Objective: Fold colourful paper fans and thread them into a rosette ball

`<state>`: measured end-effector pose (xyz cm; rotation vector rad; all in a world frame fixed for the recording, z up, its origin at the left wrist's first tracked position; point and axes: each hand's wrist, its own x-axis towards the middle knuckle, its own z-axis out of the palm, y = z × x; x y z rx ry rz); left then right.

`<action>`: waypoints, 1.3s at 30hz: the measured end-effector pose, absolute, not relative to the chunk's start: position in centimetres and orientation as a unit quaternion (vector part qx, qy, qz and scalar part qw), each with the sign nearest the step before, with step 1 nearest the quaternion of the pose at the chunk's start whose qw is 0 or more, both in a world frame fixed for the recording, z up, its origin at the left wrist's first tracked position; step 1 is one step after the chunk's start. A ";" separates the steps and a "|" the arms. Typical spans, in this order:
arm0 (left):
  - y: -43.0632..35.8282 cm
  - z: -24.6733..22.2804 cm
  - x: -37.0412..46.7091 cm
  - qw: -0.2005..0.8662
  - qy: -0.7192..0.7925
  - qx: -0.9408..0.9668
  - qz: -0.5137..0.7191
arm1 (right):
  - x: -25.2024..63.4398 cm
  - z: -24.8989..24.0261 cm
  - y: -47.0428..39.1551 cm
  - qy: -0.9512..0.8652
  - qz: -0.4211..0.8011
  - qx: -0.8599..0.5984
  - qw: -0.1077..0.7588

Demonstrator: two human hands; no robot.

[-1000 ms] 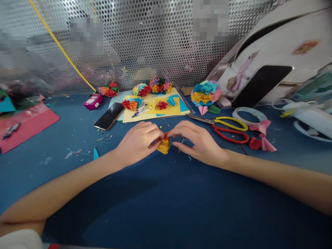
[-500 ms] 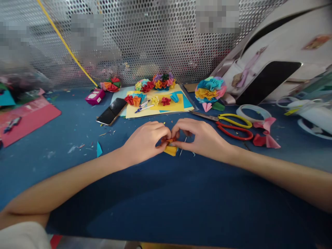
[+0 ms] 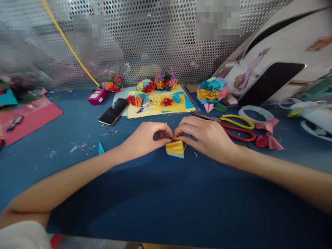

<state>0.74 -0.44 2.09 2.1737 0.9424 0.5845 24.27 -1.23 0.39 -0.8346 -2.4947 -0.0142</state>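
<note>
A small pleated paper piece (image 3: 175, 147), yellow with a light blue lower edge and some orange at its top, is pinched between my two hands over the blue table. My left hand (image 3: 146, 138) grips its upper left with thumb and fingertips. From the other side my right hand (image 3: 203, 136) pinches the top right, fingers curled over. A thin white strip shows beside the paper, partly behind my right hand. Just beyond my hands lie yellow and red handled scissors (image 3: 237, 121).
Paper flowers (image 3: 212, 90) and coloured sheets (image 3: 166, 110) lie at the back, near a phone (image 3: 113, 111) and a purple box (image 3: 97, 96). On the right are a tape roll (image 3: 255, 114), pink paper pieces (image 3: 269, 138) and a white bag (image 3: 282, 41). Perforated metal (image 3: 160, 34) stands behind.
The pleated paper now shows more of its yellow folds and its light blue edge. My fingers have shifted up to its top. The whole view has moved slightly.
</note>
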 end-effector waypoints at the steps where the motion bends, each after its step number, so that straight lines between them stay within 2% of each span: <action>1: -0.3 2.1 0.7 0.352 0.360 0.835 0.223 | 24.2 0.3 -1.2 -0.917 0.001 -0.309 0.252; 8: -0.7 1.4 1.1 0.366 0.364 0.815 0.262 | 23.8 0.2 -1.5 -0.907 0.043 -0.317 0.273; 19: -1.4 0.6 1.4 0.326 0.369 0.812 0.313 | 23.8 0.2 -1.3 -0.888 0.158 -0.340 0.267; 27: -1.2 0.8 1.4 0.369 0.352 0.806 0.302 | 24.0 0.0 -0.8 -0.858 0.201 -0.363 0.303; 39: -0.7 0.9 1.3 0.382 0.375 0.797 0.280 | 24.2 -0.3 -0.6 -0.853 0.211 -0.373 0.297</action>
